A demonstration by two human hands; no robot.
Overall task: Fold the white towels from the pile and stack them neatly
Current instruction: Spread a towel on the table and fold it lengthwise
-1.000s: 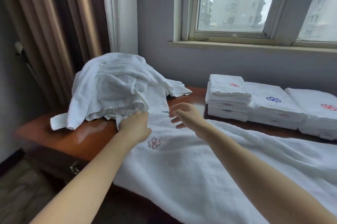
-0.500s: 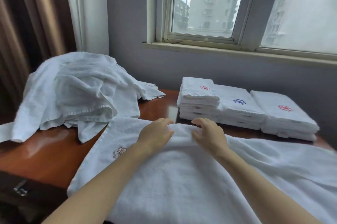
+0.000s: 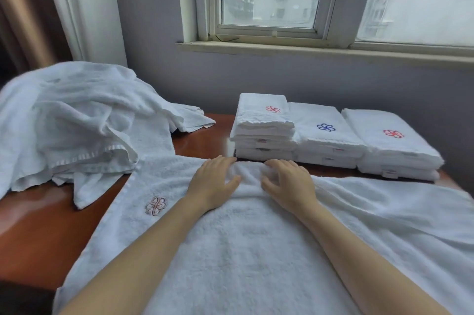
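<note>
On the table [image 3: 38, 225], one towel [image 3: 243, 250] lies spread flat in front of the person. The unfolded pile [image 3: 77, 122] is on its left and three folded stacks [image 3: 325, 135] stand behind it. Both hands rest palm down, close together, at the middle of its far hem, with a small ridge of cloth bunched between them. The left hand [image 3: 213, 184] lies flat with its fingers straight. The right hand [image 3: 289, 184] has bent fingers over the hem, and I cannot tell whether they grip it. This looks like the start of the first fold. The next move probably needs a firm hold on the hem, then an even pull toward the near edge so the corners line up.
</note>
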